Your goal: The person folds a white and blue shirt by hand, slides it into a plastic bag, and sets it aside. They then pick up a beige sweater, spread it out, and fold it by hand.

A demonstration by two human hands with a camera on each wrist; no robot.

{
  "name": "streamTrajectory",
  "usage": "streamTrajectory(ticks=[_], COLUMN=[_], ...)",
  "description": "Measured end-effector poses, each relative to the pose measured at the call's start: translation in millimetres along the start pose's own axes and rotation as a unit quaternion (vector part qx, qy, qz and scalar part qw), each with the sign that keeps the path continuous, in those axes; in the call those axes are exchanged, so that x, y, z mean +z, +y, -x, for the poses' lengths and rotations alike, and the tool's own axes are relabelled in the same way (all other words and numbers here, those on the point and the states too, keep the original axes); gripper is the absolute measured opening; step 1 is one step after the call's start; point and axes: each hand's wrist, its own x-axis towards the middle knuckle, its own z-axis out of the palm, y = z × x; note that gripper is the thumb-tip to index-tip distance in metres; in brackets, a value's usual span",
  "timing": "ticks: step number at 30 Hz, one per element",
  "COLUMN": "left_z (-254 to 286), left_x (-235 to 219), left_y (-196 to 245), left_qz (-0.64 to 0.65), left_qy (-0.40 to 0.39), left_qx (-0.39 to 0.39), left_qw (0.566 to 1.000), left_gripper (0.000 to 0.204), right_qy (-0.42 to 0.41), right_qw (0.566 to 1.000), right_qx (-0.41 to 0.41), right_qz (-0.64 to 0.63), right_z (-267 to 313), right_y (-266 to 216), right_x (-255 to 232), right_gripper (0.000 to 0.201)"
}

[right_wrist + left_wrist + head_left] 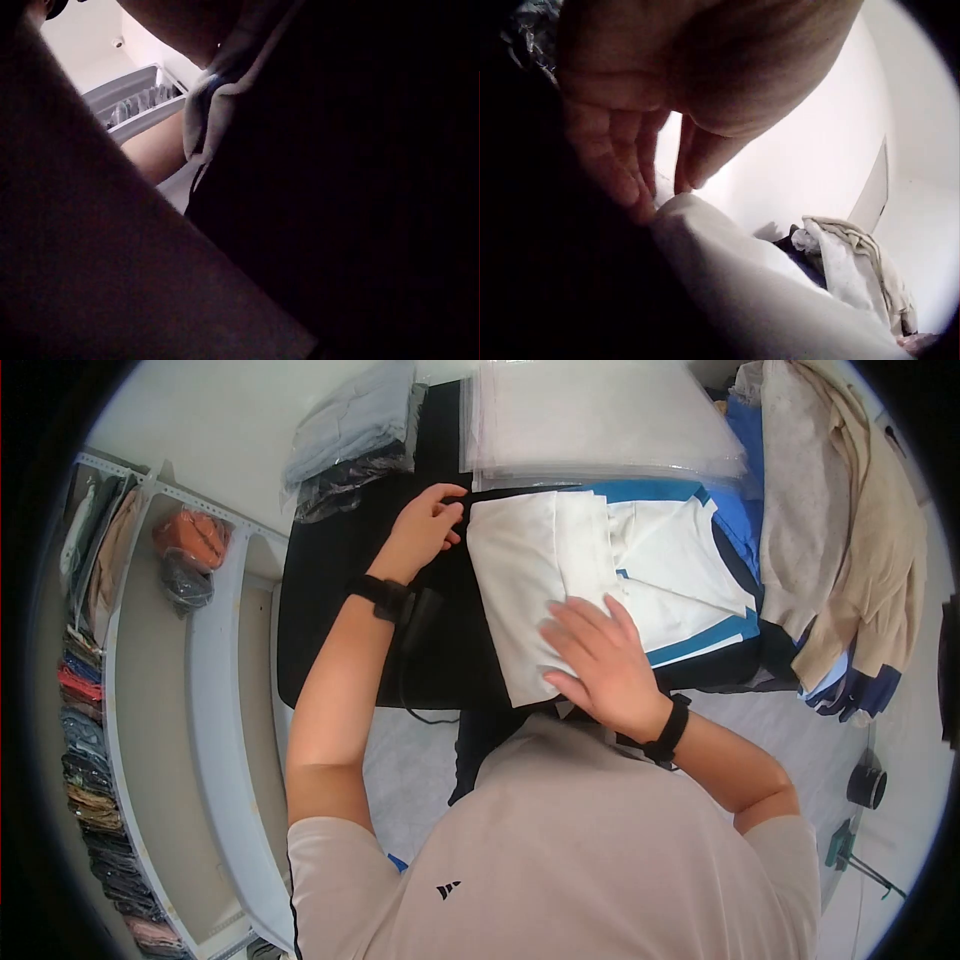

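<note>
A white garment with teal panels [520, 590] lies on the black table, its left part folded over in a smooth white layer. My right hand [608, 665] rests on that layer near the front edge, fingers spread and slightly blurred. Beside the garment's upper left edge is my left hand [428, 532], fingers loosely bent, holding nothing visible. The left wrist view has the left hand's fingers [622, 169] close to the edge of the pale cloth [735, 277]; whether they touch is unclear. Mostly dark, the right wrist view includes a bunched pale cloth edge [217, 112].
Clear plastic bags [600, 420] lie behind the garment, with bagged grey clothing [350, 435] at back left. Beige and grey clothes [860, 530] hang over the table's right side. Shelves [210, 660] with packed garments stand left. A cable [405, 685] hangs at the front edge.
</note>
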Motion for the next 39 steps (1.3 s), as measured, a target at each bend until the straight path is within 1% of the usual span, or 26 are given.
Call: streamTrajectory(ticks=[1,2,4,5,6,8,9,11,12,13,14,15,16,18,20,21,22,24,25,26,28,30,34,36,37,39], left_z=[-5.1,-9.7,-16.2,-18.1,-21.9,-28.7,-32.3,-38.2,-40.3,-42.0,-44.1,-39.2,-29.5,-8.7,7.5,18.5,24.8,31.0,31.0,31.8,39.7,44.9,53.4,54.9,51.0,38.6], left_x=[0.8,1.5,3.8,5.2,5.8,6.8,8.5,12.5,14.8,16.0,15.7,13.5,11.1,5.7,3.8,9.5,14.9,24.6,28.0,31.4,38.0,44.2,61.6,72.8,80.6,95.4], left_y=[-2.1,-4.4,-3.1,-3.3,-4.2,-6.0,-7.0,-9.6,-11.8,-13.9,-15.7,-13.3,-4.8,9.2,4.0,9.5,8.0,4.4,6.6,9.7,29.4,53.1,99.2,116.3,121.6,132.7], left_qz=[-0.021,-0.021,-0.099,-0.159,-0.159,-0.321,-0.321,-0.300,-0.300,-0.217,-0.130,-0.073,-0.074,0.088,0.145,0.172,0.168,0.262,0.283,0.279,0.341,0.362,0.385,0.390,0.388,0.418], left_qy=[-0.013,-0.012,-0.043,-0.012,-0.014,0.059,0.058,0.108,0.107,0.085,0.061,0.068,0.066,0.001,-0.129,-0.147,-0.150,-0.179,-0.188,-0.194,-0.165,-0.162,-0.140,-0.129,-0.133,-0.157], left_qx=[0.033,0.035,0.114,0.170,0.172,0.315,0.316,0.264,0.267,0.147,0.022,-0.005,-0.002,-0.160,-0.191,-0.208,-0.207,-0.141,-0.142,-0.139,-0.087,-0.082,-0.069,-0.036,-0.033,0.016], left_qw=[0.999,0.999,0.988,0.973,0.972,0.891,0.891,0.910,0.910,0.961,0.989,0.995,0.995,0.983,0.962,0.952,0.952,0.938,0.930,0.930,0.922,0.914,0.910,0.911,0.911,0.895], left_gripper=[0.028,0.028,0.019,0.017,0.017,0.020,0.020,0.018,0.018,0.020,0.022,0.032,0.032,0.044,0.052,0.048,0.048,0.043,0.035,0.035,0.031,0.029,0.028,0.027,0.027,0.029], right_qy=[0.005,0.010,0.012,0.013,0.014,0.016,0.017,0.019,0.020,0.022,0.016,0.011,0.013,-0.004,-0.008,-0.016,-0.012,0.010,0.014,0.032,0.053,0.079,0.129,0.168,0.173,0.226], right_qw=[1.000,0.998,0.997,0.998,0.999,0.999,0.998,0.998,0.999,0.998,0.999,0.999,0.999,0.998,0.998,0.998,0.998,0.999,0.998,0.997,0.993,0.984,0.971,0.940,0.940,0.870], right_qx=[0.029,0.059,0.066,0.056,0.047,0.051,0.054,0.051,0.048,0.050,0.047,0.044,0.047,0.043,0.042,0.037,0.040,0.051,0.056,0.073,0.096,0.136,0.176,0.192,0.194,0.214], right_qz=[-0.007,-0.014,-0.023,-0.014,-0.005,-0.006,-0.009,-0.008,-0.007,-0.005,-0.009,-0.013,-0.011,-0.053,-0.046,-0.042,-0.041,-0.011,-0.010,-0.023,-0.033,-0.085,-0.094,-0.226,-0.222,-0.383], right_z=[4.0,7.7,13.8,17.0,19.3,19.6,19.2,19.8,20.5,20.8,20.7,20.5,20.3,19.3,19.9,20.5,21.8,25.0,26.1,26.8,27.1,27.4,30.2,34.1,36.0,41.2], right_y=[3.9,6.8,9.1,10.8,12.0,11.0,10.6,11.2,12.1,12.4,12.2,12.1,11.5,9.4,9.0,8.2,7.0,4.3,1.7,-0.1,-1.2,0.4,6.5,14.4,18.9,26.1], right_x=[1.6,2.6,4.1,6.9,8.5,9.2,9.8,10.9,10.8,10.1,9.5,8.7,6.1,-0.3,-0.8,-0.6,1.4,6.4,6.3,5.5,3.5,1.2,2.1,-2.7,-7.9,-19.0], right_gripper=[0.038,0.037,0.036,0.036,0.036,0.037,0.037,0.037,0.038,0.038,0.039,0.041,0.041,0.049,0.054,0.058,0.058,0.064,0.064,0.067,0.069,0.075,0.075,0.069,0.069,0.060])
